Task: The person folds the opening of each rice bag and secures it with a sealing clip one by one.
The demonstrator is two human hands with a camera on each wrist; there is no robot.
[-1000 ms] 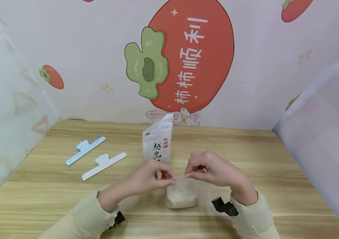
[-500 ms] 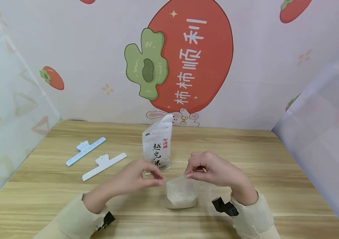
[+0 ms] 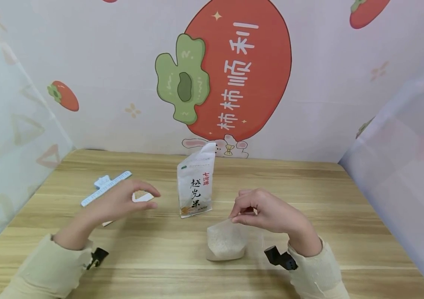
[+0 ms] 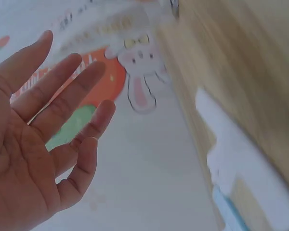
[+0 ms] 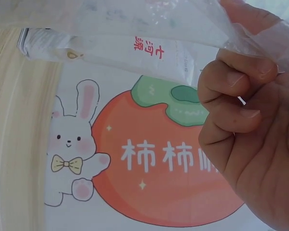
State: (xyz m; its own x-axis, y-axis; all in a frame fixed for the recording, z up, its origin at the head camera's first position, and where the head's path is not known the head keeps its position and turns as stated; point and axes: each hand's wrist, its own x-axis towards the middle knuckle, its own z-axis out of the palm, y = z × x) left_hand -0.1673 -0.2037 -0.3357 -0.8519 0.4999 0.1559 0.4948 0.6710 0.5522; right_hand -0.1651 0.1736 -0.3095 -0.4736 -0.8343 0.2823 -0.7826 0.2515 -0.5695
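Observation:
My right hand (image 3: 265, 211) pinches the top edge of a clear plastic bag (image 3: 226, 240) holding white rice, which stands on the table. In the right wrist view the thumb and fingers of the right hand (image 5: 260, 120) grip the bag's film (image 5: 183, 24). Over the white sealing clip (image 3: 142, 197) hovers my left hand (image 3: 116, 201), fingers spread and holding nothing; it partly hides the clip in the head view. The left wrist view has the white clip (image 4: 250, 168) apart from the left hand (image 4: 48, 130). A blue sealing clip (image 3: 103, 185) lies just behind.
Behind the plastic bag stands a white printed rice packet (image 3: 196, 182). The wooden table (image 3: 290, 182) ends at a patterned cloth backdrop (image 3: 316, 104), and cloth panels rise on both sides.
The left hand let go of the bag's top edge and moved left, to the white clip. My right hand has kept its pinch on the bag, nearly still.

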